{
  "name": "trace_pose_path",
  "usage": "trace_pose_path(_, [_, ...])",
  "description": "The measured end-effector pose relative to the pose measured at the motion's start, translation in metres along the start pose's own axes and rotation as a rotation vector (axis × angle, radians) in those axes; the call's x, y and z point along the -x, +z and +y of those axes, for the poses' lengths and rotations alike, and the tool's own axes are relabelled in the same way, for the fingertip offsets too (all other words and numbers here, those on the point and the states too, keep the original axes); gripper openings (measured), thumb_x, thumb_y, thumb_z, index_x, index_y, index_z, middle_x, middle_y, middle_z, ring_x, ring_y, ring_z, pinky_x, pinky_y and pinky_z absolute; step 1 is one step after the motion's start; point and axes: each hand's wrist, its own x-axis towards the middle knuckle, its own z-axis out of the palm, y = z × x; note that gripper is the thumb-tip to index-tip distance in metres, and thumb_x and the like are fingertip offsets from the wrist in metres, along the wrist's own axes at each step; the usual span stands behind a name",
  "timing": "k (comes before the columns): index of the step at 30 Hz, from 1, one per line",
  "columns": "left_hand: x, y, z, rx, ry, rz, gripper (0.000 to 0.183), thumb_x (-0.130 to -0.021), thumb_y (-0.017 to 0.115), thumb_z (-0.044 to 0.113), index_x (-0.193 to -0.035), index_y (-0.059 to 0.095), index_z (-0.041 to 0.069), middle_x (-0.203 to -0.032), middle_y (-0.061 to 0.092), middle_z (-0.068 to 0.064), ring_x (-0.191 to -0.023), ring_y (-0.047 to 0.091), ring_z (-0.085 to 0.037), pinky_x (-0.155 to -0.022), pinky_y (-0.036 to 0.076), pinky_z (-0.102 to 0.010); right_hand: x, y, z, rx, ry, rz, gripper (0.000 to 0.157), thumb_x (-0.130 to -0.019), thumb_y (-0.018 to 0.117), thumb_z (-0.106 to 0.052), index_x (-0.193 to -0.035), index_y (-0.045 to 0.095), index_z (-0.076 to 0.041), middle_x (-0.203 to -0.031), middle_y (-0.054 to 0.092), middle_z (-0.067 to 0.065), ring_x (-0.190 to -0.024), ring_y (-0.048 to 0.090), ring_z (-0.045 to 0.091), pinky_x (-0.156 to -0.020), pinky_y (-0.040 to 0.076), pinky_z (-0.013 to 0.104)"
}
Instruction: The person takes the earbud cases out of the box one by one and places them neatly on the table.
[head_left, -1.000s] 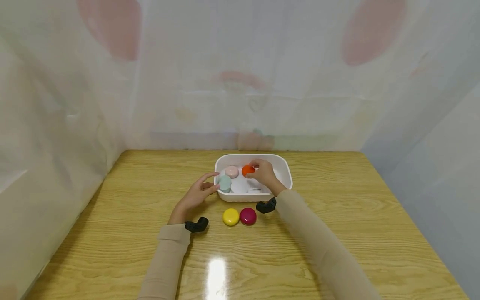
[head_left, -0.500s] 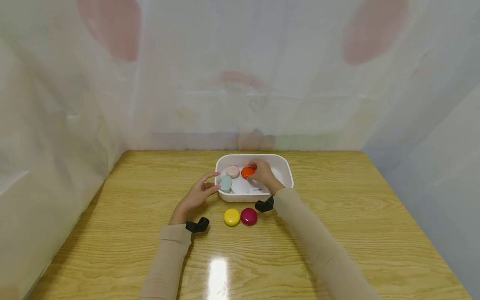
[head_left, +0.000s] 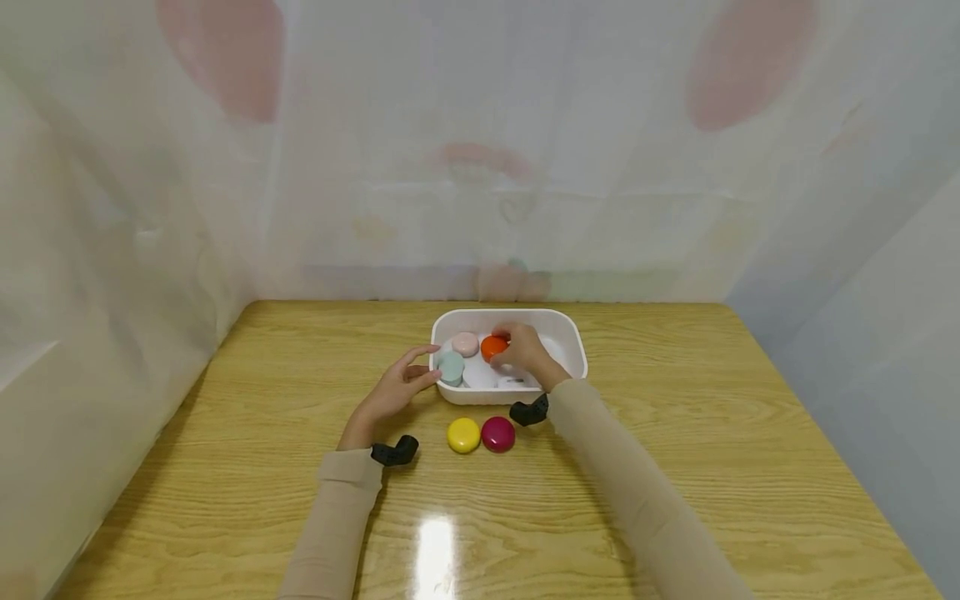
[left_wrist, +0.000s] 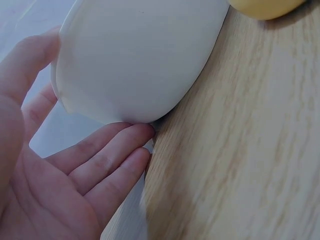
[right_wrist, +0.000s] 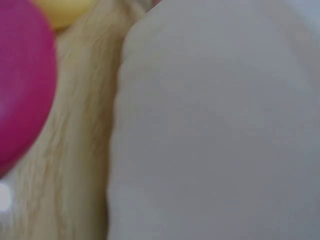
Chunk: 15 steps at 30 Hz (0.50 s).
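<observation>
A white rounded tub [head_left: 507, 397] stands on the table. My right hand [head_left: 527, 350] reaches inside it and pinches a round orange disc-like piece [head_left: 492, 348] between thumb and fingers. Left of that piece lie a pale pink round piece [head_left: 465, 343] and a mint-green one [head_left: 452, 367], the latter against the tub's left end. My left hand [head_left: 390, 390] touches that end from outside; the left wrist view shows the thumb at the rim and fairly straight fingers [left_wrist: 112, 160] against the lower wall. In the right wrist view the tub's wall fills most of the picture, hiding the right hand.
In front of the tub, a yellow round piece [head_left: 463, 435] and a dark-magenta one [head_left: 498, 434] lie side by side on the wooden table [head_left: 675, 492]. Something small and white [head_left: 512, 381] shows inside the tub near its front wall. Pale printed sheeting [head_left: 480, 233] hangs around the table.
My right hand has shifted slightly toward the front left inside the tub, carrying the orange piece with it. The left hand keeps its place at the tub's end.
</observation>
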Motion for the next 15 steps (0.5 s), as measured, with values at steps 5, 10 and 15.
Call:
trace_pose_path(5, [0.001,0.001,-0.001,0.001,-0.004,-0.001,0.057,-0.095,0.059,0.039,-0.146,0.038,0.025,-0.139,0.054,-0.021,-0.130,0.052,-0.035,-0.107,0.042,-0.053,0.011,-0.008,-0.005,-0.026,-0.066,0.019,0.050,-0.077,0.078,-0.006,-0.124,0.062,0.001,-0.126,0.064,0.018,-0.116,0.059,0.032,-0.106,0.046,0.040])
trace_pose_path(10, [-0.001,0.001,-0.002,-0.002,0.003,-0.007,0.058,-0.095,0.059,0.040,-0.146,0.038,0.024,-0.138,0.054,-0.022,-0.129,0.052,-0.035,-0.107,0.042,-0.052,0.023,-0.018,-0.008,-0.031,-0.166,0.058,0.048,-0.078,0.079,-0.007,-0.121,0.063,0.005,-0.122,0.065,0.022,-0.112,0.062,0.034,-0.099,0.052,0.040])
trace_pose_path(15, [-0.003,0.000,-0.002,0.000,0.009,-0.003,0.055,-0.094,0.059,0.041,-0.144,0.039,0.028,-0.138,0.055,-0.021,-0.129,0.053,-0.034,-0.107,0.042,-0.052,0.035,-0.025,-0.009,-0.121,-0.237,0.093,0.048,-0.076,0.079,-0.004,-0.120,0.062,0.008,-0.121,0.064,0.025,-0.110,0.061,0.036,-0.095,0.053,0.043])
